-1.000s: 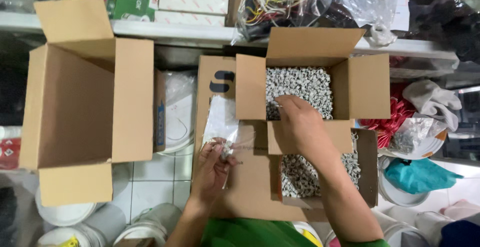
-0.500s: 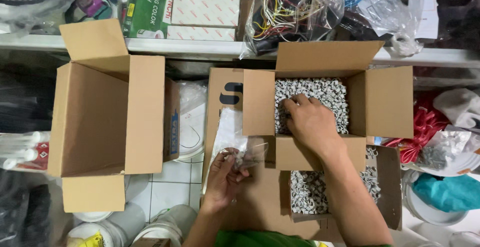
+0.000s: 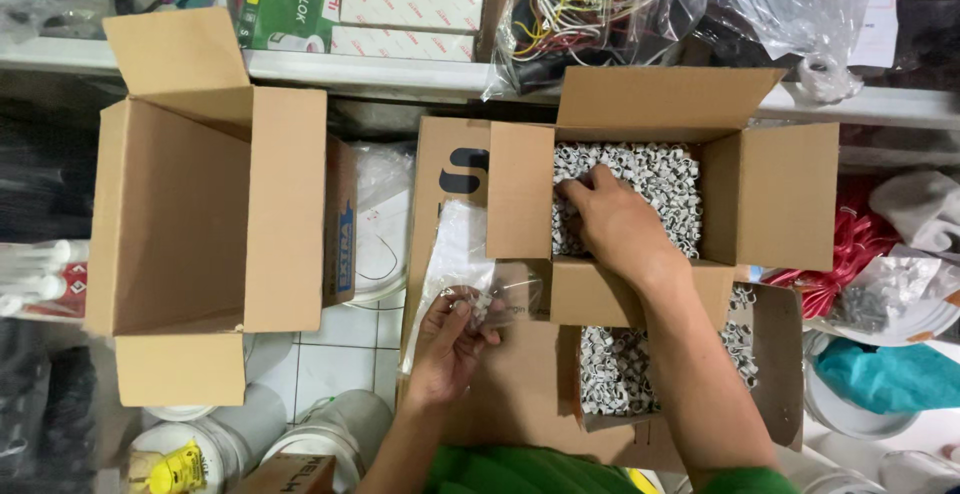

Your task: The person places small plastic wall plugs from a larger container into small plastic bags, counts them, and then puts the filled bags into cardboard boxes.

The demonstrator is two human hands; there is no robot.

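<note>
The right hand (image 3: pixel 615 224) now lies deep in the open box (image 3: pixel 770 194) in the upper middle of the frame, its fingers spread and curled down into the heap of small white clips (image 3: pixel 650 169); a second ago it only hovered at the near edge of that box, so it has pushed forward to gather a fresh pinch. Whether its grip has closed on any clips I cannot tell, since the fingertips are sunk among them. The left hand (image 3: pixel 450 344), lower and left of centre, has hardly moved: its grip is clenched on the mouth of a clear plastic bag (image 3: pixel 470 274) with a few clips already inside. A second box of clips (image 3: pixel 620 369) sits below, under the right forearm. The big empty box (image 3: pixel 185 214) stands at the left, untouched.
</note>
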